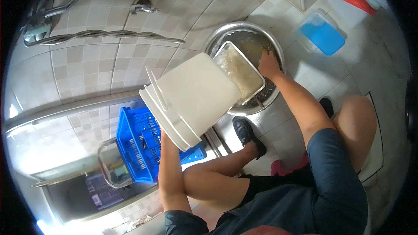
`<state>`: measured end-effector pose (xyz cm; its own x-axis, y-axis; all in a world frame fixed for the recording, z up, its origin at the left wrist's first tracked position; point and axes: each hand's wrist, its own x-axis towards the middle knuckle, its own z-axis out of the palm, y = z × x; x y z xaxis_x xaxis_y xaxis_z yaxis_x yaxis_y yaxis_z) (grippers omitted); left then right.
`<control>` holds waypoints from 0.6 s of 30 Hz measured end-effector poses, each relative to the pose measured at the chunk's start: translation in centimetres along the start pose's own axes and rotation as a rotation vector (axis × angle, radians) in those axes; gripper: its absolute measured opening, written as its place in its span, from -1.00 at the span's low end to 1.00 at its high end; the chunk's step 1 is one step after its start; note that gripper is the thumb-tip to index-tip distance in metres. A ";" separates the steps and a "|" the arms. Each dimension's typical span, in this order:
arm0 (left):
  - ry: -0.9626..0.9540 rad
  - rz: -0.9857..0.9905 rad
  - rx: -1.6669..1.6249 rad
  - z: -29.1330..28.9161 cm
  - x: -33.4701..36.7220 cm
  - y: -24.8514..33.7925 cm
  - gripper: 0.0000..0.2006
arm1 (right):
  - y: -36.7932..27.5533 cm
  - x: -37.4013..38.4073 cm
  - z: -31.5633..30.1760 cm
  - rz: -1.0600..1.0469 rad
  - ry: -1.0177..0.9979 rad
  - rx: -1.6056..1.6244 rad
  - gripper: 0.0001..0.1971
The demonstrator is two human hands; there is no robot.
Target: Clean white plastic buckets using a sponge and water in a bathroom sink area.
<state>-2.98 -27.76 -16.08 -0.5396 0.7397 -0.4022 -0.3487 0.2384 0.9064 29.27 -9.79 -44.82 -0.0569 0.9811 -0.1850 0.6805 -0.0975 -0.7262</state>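
A white plastic bucket lies tilted on its side in the air, its ribbed rim and handle toward my left arm. My left forearm runs up to the rim; the bucket hides the hand that holds it up. My right hand is inside a round metal basin of murky water, its fingers curled at the surface. A small yellowish thing shows at the fingertips, too unclear to name. Between bucket and right hand, a rectangular container with a white rim sits in the basin, partly hidden by the bucket.
A blue plastic basket stands at the left beside a clear container. On the tiled floor at the far right lies a clear and blue box, near a white bin with a red bag. A metal hose hangs along the wall.
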 end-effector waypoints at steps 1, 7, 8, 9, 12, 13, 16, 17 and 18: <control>-0.003 0.001 -0.012 -0.2 -0.1 0.1 -0.59 | 0.3 -0.4 0.4 -0.055 0.002 -0.003 -0.66; -0.060 -0.007 -0.112 -0.9 -0.3 0.2 -0.59 | 0.1 0.3 -0.4 -0.223 -0.522 -0.321 -0.72; -0.071 -0.012 -0.134 -1.1 -0.3 0.1 -0.59 | -0.6 0.0 -0.7 -0.103 -0.529 -0.179 -0.74; -0.083 -0.016 -0.156 -1.2 -0.2 0.1 -0.59 | -1.5 -0.2 -1.0 0.017 -0.531 -0.039 -0.73; -0.124 -0.031 -0.217 -0.9 0.3 -0.4 -0.59 | -3.2 1.1 -1.5 0.134 -0.325 0.110 -0.71; -0.073 -0.052 -0.127 -0.8 0.4 -0.4 -0.55 | -3.9 1.2 -1.9 0.132 -0.320 0.102 -0.71; 0.081 -0.109 -0.007 -0.4 0.5 -0.3 -0.49 | -8.5 0.8 -4.8 0.195 -0.083 0.648 -0.73; 0.082 -0.102 -0.012 -0.4 0.4 -0.3 -0.49 | -10.7 0.2 -6.1 0.179 -0.106 0.842 -0.74; 0.095 -0.087 -0.042 -0.4 0.4 -0.5 -0.48 | -12.3 -0.4 -7.0 0.087 -0.127 0.966 -0.72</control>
<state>-3.34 -27.81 -16.74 -0.5750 0.6540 -0.4915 -0.4284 0.2711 0.8620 26.09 -7.80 -31.18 -0.1512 0.9443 -0.2923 -0.2020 -0.3189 -0.9260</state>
